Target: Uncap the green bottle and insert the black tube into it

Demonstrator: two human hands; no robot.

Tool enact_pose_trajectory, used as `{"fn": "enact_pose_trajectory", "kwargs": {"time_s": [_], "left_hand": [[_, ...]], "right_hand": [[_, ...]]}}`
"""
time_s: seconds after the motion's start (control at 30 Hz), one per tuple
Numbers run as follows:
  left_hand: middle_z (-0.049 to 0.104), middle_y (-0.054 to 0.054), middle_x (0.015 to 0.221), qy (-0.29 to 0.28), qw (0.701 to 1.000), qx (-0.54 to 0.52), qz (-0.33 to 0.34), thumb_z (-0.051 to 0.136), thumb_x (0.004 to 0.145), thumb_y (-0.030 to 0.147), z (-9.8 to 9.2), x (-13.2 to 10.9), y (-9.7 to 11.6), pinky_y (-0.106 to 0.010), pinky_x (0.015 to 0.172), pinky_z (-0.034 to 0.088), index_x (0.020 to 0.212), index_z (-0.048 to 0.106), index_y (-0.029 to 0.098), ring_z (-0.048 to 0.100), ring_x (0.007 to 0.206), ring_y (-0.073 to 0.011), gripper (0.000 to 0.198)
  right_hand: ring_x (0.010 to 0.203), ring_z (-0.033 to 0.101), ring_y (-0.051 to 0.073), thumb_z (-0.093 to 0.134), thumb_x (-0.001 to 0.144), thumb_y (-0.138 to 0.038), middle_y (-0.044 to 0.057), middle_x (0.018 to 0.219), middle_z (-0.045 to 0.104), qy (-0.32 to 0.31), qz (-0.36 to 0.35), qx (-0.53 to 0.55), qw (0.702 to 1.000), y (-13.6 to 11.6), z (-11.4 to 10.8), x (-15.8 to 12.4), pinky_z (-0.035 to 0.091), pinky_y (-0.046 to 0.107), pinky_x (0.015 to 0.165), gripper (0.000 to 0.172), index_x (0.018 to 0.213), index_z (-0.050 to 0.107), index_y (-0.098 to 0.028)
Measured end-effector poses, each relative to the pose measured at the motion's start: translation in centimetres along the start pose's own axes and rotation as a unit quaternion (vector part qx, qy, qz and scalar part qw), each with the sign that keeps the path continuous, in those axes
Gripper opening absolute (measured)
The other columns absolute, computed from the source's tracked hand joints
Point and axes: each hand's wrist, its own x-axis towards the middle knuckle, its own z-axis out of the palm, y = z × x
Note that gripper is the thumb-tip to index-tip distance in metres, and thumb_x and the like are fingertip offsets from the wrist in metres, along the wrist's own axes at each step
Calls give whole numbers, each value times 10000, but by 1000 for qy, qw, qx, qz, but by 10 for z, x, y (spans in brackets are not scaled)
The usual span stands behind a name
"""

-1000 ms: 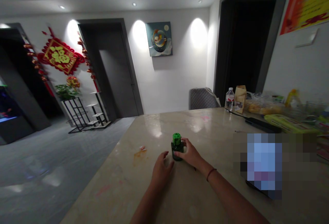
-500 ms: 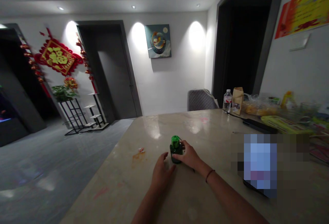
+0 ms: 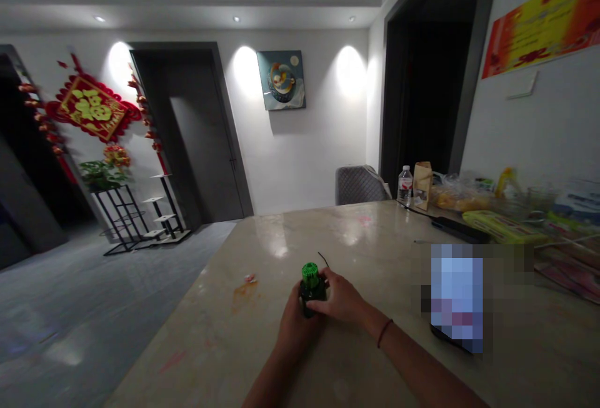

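Observation:
A small dark bottle with a bright green cap (image 3: 310, 283) stands upright on the beige marble table (image 3: 356, 239). My right hand (image 3: 341, 300) is wrapped round its right side. My left hand (image 3: 294, 322) is closed against its left side and base. A thin dark wire pokes up just behind the bottle. A red cord circles my right wrist.
A blurred-out device (image 3: 457, 298) lies to the right of my hands. Along the right wall stand a water bottle (image 3: 404, 186), a paper carton (image 3: 422, 185), food bags and a yellow packet (image 3: 504, 227). An orange stain (image 3: 244, 288) marks the table's left side. A grey chair (image 3: 359, 185) stands at the far end.
My left hand has closed in from the table onto the bottle's left side. The bottle has come slightly nearer to me. The view has shifted a little to the right.

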Motion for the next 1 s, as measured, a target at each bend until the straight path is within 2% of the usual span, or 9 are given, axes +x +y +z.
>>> {"fn": "enact_pose_trajectory", "kwargs": {"time_s": [0.13,0.37,0.6,0.7,0.77,0.9,1.0], "left_hand": [[627,-96,1082,-38,997,-57,33,634,574,155,2,1,1,-329,861,463,1169,437,160,592,986,-228,627],[588,-132,1139,4,992,-106,63,651,572,197,5,2,2,-347,887,449,1251,292,165,589,998,-215,769],[648,-60,989,47,997,-42,49,650,572,229,-1,-6,20,-308,792,484,1162,396,189,621,881,-197,643],[658,-39,927,76,996,-17,42,642,571,242,-3,-9,27,-291,731,493,1122,428,196,627,823,-192,593],[657,-27,887,75,996,8,40,642,576,261,-5,-10,28,-275,694,490,1094,445,198,627,781,-182,557],[654,-10,848,81,995,53,36,628,608,312,-10,-10,28,-256,656,475,1072,457,209,624,726,-164,505],[655,-11,863,95,991,86,34,633,605,323,-14,-11,30,-261,661,463,1073,466,222,626,747,-173,507]], "right_hand": [[830,592,209,732,543,-370,71,917,631,-2,-10,2,1000,-3,-2,-3,431,301,729,564,1032,518,-188],[796,594,182,714,563,-348,52,884,632,-24,-21,67,997,-15,-6,-7,451,274,700,490,972,509,-173],[805,578,178,725,563,-345,37,884,612,-30,-38,61,997,-30,-15,-10,444,285,725,491,975,516,-180],[831,555,184,730,556,-387,45,926,574,-15,-54,22,998,-36,-22,-10,434,297,745,471,943,555,-183],[825,541,182,719,565,-433,55,944,553,-16,-63,-8,998,-40,-30,-9,428,301,745,480,945,575,-178],[722,531,139,638,648,-510,62,941,556,-36,-74,-8,997,-48,-50,-1,423,266,666,496,992,571,-159],[645,523,114,577,693,-549,37,863,582,-38,-75,-11,996,-60,-62,6,393,231,585,503,1020,551,-168]]}}
